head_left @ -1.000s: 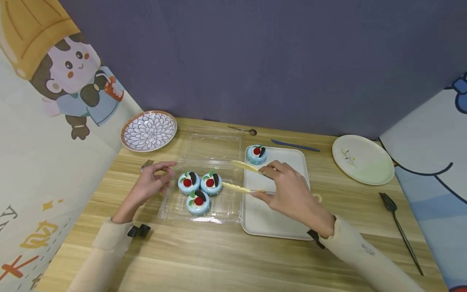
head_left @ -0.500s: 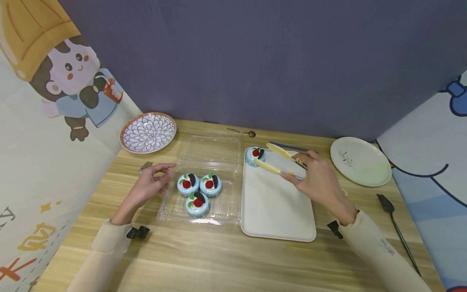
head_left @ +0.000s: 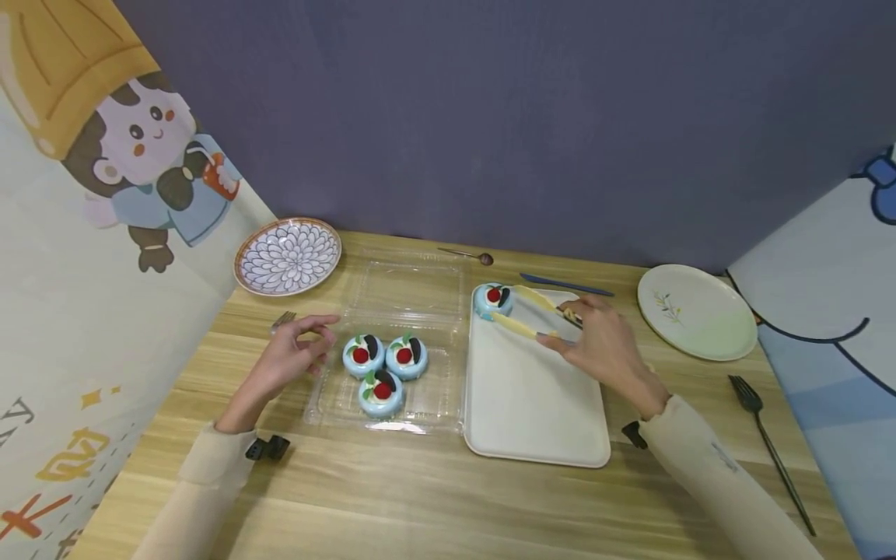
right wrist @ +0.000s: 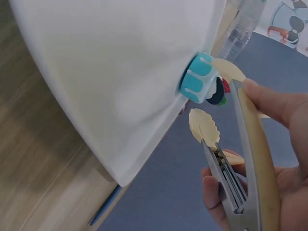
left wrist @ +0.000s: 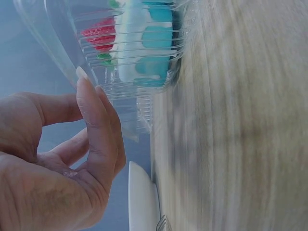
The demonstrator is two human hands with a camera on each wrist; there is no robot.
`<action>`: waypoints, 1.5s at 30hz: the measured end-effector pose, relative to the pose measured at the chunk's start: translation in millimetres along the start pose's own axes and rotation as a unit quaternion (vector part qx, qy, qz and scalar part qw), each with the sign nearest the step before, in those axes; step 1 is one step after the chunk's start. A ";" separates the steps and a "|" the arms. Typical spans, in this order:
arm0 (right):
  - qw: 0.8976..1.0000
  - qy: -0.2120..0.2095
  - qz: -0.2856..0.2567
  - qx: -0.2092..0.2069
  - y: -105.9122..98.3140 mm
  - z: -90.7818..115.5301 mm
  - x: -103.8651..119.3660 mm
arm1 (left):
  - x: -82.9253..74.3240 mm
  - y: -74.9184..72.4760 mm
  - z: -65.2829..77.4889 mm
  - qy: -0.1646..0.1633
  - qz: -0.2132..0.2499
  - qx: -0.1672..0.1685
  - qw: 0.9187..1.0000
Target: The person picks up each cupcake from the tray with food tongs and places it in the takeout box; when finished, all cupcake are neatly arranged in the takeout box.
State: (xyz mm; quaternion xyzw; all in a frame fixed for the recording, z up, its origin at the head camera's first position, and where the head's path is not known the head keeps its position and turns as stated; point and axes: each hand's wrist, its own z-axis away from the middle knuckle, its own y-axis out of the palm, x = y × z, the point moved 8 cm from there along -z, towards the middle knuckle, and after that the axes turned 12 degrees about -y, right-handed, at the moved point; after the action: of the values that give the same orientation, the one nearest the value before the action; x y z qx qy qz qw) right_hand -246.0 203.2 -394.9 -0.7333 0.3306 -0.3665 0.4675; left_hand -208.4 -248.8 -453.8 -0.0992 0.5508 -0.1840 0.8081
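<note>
My right hand [head_left: 605, 338] grips a pair of tongs [right wrist: 260, 159] with leaf-shaped yellow tips. The tips are spread beside a small blue-glazed cake [head_left: 492, 303], which sits in the back left corner of a white rectangular tray [head_left: 535, 404]. A red berry and a dark oval piece top the cake. Loosely bent and holding nothing, my left hand [head_left: 297, 350] is at the left side of a clear hinged plastic box [head_left: 441, 393], fingertips right by its wall in the left wrist view. Three similar cakes [head_left: 381, 394] stand together inside the box, whose lid lies folded back.
A patterned plate [head_left: 287, 257] stands at the back left, a pale plate [head_left: 700, 311] at the back right. Behind the tray lie a spoon [head_left: 483, 257] and a blue knife [head_left: 567, 285]. One dark fork [head_left: 770, 451] lies right; another fork [head_left: 283, 319] is partly behind my left hand.
My right hand and the tongs have moved right and back, away from the space between box and tray, then slightly left toward the cake on the tray. My left hand stays put.
</note>
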 end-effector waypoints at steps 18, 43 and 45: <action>0.999 -0.027 -0.003 -0.026 12.3 -7.2 2.2 | 0.9 3.8 -2.5 -0.005 0.005 0.008 1.000; 0.998 -0.046 0.008 -0.029 -1.6 29.8 14.4 | 1.3 1.3 -1.2 -0.002 0.003 0.007 1.000; 0.998 -0.051 0.008 -0.031 -2.6 32.4 15.9 | 1.0 1.6 -1.0 -0.001 0.002 0.007 1.000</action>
State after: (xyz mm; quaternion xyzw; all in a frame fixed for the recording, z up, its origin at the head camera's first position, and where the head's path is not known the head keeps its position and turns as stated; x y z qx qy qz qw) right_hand -210.1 205.3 -398.3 -0.7624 0.3235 -0.3148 0.4637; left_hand -208.7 -247.7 -455.6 -0.0925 0.5489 -0.1857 0.8097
